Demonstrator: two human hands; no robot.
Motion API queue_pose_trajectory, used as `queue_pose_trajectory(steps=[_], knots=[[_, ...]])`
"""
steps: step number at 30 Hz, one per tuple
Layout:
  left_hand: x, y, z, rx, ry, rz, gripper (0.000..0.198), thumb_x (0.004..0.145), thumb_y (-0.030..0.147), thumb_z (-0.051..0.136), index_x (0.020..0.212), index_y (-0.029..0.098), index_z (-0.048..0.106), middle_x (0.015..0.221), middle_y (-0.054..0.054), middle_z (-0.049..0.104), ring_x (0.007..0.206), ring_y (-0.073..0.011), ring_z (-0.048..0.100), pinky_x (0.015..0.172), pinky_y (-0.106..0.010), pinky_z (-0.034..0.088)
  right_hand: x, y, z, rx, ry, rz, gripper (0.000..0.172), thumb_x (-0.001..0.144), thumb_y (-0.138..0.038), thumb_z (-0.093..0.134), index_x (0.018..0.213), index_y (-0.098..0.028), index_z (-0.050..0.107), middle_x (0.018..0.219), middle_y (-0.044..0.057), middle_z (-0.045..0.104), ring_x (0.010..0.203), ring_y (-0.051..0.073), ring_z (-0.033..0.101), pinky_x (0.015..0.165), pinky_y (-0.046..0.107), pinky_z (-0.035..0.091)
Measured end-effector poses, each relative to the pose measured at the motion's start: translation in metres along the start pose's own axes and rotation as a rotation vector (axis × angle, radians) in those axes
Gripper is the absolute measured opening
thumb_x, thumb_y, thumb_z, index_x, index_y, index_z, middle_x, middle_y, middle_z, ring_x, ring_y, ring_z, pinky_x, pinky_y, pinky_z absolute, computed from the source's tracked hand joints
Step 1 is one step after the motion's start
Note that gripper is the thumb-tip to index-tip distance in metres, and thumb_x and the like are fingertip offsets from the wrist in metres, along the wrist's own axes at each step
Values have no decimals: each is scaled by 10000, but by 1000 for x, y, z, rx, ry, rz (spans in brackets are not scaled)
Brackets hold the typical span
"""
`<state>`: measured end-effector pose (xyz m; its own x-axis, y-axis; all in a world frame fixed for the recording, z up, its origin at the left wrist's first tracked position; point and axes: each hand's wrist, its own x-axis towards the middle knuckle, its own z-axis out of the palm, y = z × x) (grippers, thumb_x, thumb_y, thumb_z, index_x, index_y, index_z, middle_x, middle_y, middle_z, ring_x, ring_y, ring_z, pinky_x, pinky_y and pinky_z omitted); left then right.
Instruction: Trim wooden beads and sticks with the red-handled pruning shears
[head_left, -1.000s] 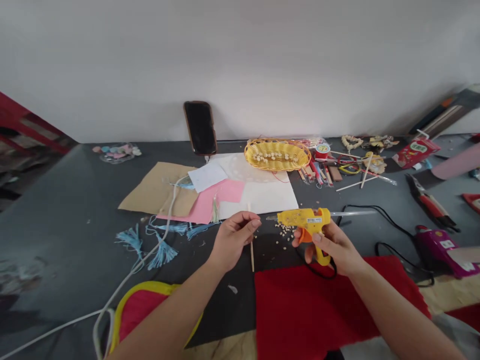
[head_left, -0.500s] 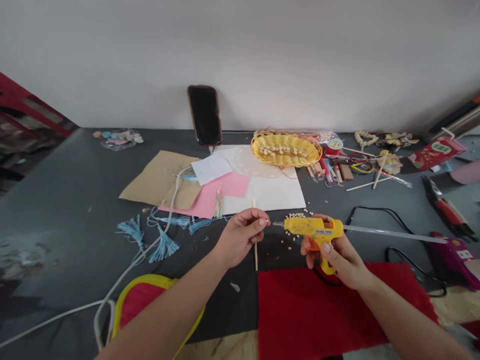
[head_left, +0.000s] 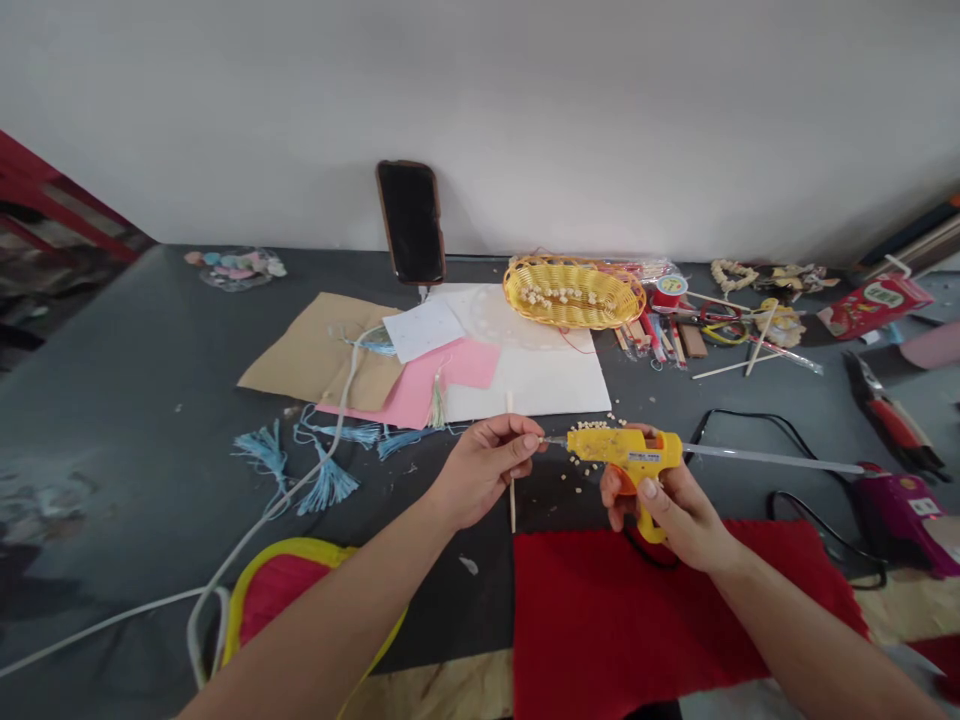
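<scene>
My left hand [head_left: 484, 468] pinches a thin wooden stick [head_left: 511, 495] upright above the dark table. My right hand [head_left: 671, 500] grips a yellow glue gun [head_left: 626, 452] with an orange trigger. The gun's nozzle points left and nearly touches the stick at my left fingertips. A clear glue stick [head_left: 772, 459] juts from the gun's back toward the right. Small pale beads [head_left: 579, 468] lie scattered on the table under the gun.
A red felt sheet [head_left: 637, 620] lies near me. White paper [head_left: 540, 385], pink paper [head_left: 439, 375] and brown paper [head_left: 315, 355] lie behind my hands. A yellow basket [head_left: 574, 290] of beads, a leaning phone [head_left: 410, 222], blue tassels [head_left: 322, 480], a black cord [head_left: 757, 425] and craft clutter surround them.
The glue gun's nozzle has moved left, closing the gap to the stick in my left hand. The camera view shifted slightly, so the table items sit a little lower and to the right.
</scene>
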<state>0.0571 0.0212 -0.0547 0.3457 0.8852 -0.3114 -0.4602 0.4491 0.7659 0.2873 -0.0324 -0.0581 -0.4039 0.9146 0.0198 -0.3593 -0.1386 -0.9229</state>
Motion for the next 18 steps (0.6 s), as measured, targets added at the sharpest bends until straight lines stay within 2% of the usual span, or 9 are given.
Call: queue_pose_trajectory(steps=[18], knots=[[2, -2, -1, -33, -13, -9, 215, 633, 268, 849, 726, 134, 709, 644, -25, 648, 512, -44, 442, 467, -181, 268, 1, -1, 0, -48, 1, 35, 381, 971, -381, 494, 1310, -308, 339, 899, 23, 556, 715, 145, 578, 639, 308, 523]])
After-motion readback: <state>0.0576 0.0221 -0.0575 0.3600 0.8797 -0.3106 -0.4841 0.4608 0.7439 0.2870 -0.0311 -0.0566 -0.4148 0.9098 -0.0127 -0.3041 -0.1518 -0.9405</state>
